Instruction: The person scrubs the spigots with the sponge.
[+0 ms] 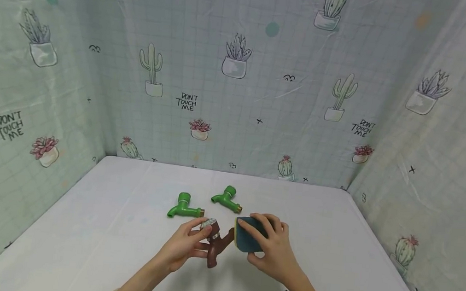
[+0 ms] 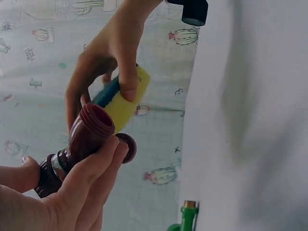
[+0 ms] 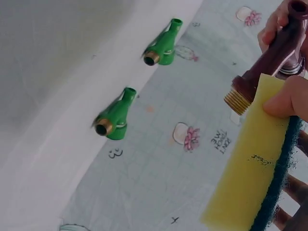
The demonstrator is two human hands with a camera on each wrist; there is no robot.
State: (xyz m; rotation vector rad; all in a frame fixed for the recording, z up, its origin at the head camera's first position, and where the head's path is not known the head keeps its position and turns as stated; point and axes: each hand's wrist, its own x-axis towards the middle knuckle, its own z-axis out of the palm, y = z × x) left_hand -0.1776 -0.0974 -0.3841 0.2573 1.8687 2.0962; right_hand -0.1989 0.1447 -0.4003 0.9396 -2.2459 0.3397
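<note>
A dark brown-red tap (image 1: pixel 217 247) is held above the white table by my left hand (image 1: pixel 184 245), whose thumb and fingers grip its knob end. Its spout hangs down, and a brass threaded end shows in the right wrist view. My right hand (image 1: pixel 272 246) pinches a sponge (image 3: pixel 250 154), yellow foam on one side and a dark green-blue scouring layer on the other. The sponge's yellow side stands right at the tap's threaded end. In the left wrist view, the tap (image 2: pixel 89 132) overlaps part of the sponge (image 2: pixel 127 103).
Behind the hands, two green taps with brass threaded ends lie on the white table (image 1: pixel 126 228): one green tap (image 1: pixel 186 207) at left, another green tap (image 1: pixel 227 199) farther back. A cactus-printed curtain (image 1: pixel 258 97) encloses the table's back and sides.
</note>
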